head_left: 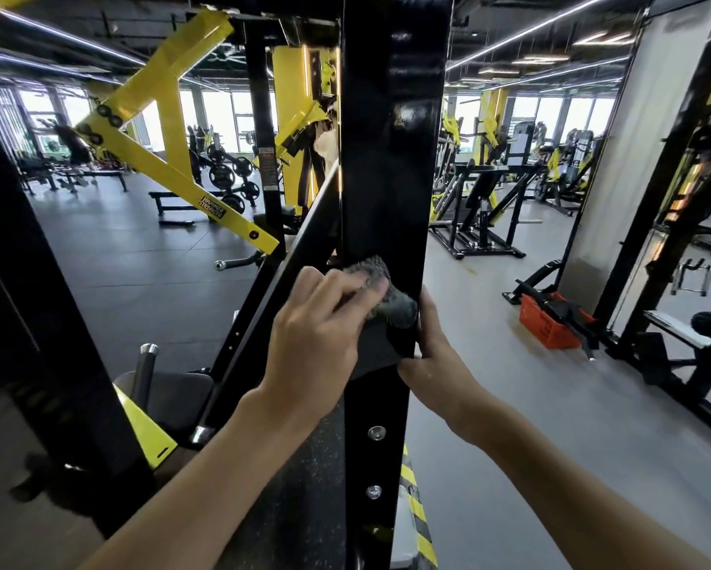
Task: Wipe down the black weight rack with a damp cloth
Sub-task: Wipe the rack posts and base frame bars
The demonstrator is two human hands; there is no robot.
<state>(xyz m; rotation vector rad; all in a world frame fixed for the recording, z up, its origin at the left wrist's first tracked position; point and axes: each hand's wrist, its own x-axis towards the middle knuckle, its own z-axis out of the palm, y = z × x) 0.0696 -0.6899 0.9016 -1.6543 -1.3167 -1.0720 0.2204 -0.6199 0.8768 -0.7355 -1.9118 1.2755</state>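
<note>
Left hand (317,322) holding cloth (401,304) against rack (391,158), right hand (432,347) gripping edge

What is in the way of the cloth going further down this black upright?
Your right hand grips the upright at its right edge, just below the cloth, so it sits in the downward path. Two bolt heads stud the face lower down. Nothing lies between cloth and upright.
</note>
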